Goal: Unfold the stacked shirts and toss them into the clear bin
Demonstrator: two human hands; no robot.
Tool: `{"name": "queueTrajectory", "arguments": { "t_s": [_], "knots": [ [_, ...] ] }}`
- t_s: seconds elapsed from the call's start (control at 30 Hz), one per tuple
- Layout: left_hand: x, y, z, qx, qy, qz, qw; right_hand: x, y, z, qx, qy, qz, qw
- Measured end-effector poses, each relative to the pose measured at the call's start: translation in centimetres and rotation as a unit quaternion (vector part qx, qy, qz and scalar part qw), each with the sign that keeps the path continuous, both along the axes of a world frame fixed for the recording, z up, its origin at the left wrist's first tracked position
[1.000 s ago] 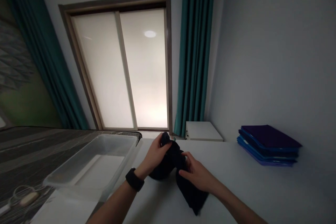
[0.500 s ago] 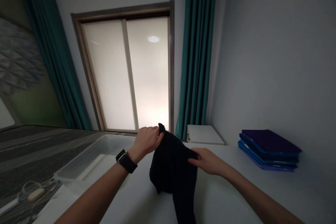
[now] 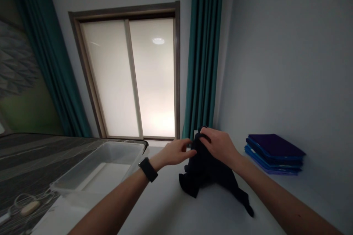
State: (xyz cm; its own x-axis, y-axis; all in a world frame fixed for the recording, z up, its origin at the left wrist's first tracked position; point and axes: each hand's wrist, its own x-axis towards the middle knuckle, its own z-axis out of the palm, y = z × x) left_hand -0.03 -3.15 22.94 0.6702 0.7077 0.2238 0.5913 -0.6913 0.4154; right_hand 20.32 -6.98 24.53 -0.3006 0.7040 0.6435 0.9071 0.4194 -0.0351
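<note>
A dark, nearly black piece of clothing (image 3: 205, 167) hangs in folds over the white table, its lower ends spread on the surface. Which garment it is I cannot make out. My right hand (image 3: 219, 145) grips its bunched top edge between thumb and fingers. Close by on the left, my left hand (image 3: 176, 151) reaches to the cloth's edge, thumb and forefinger apart with a gap between them. Whether its fingertips touch the fabric is hard to tell. A black watch (image 3: 148, 169) is on my left wrist.
A clear plastic bin (image 3: 64, 187) stands on the left. Blue and purple folders (image 3: 275, 154) are stacked at the right on the white table (image 3: 165, 209). A cable and a beige object (image 3: 30, 208) lie on the dark marbled surface (image 3: 27, 158). Behind is a sliding window (image 3: 151, 80).
The cloth has moved right and its lower ends now rest on the table. My right hand has shifted up to its top edge. My left hand has let go of its corner.
</note>
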Motion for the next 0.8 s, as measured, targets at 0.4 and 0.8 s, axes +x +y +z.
{"name": "queueTrajectory", "arguments": {
  "t_s": [0.4, 0.8],
  "knots": [
    [-2.2, 3.0, -1.1, 0.105, 0.068, 0.147, 0.981, 4.0, 0.8, -0.4, 0.122, 0.161, -0.12, 0.972],
    [-2.8, 2.2, 6.1, 0.246, 0.031, 0.246, 0.937, 3.1, 0.3, 2.0, 0.161, 0.168, -0.16, 0.959]
  ]
}}
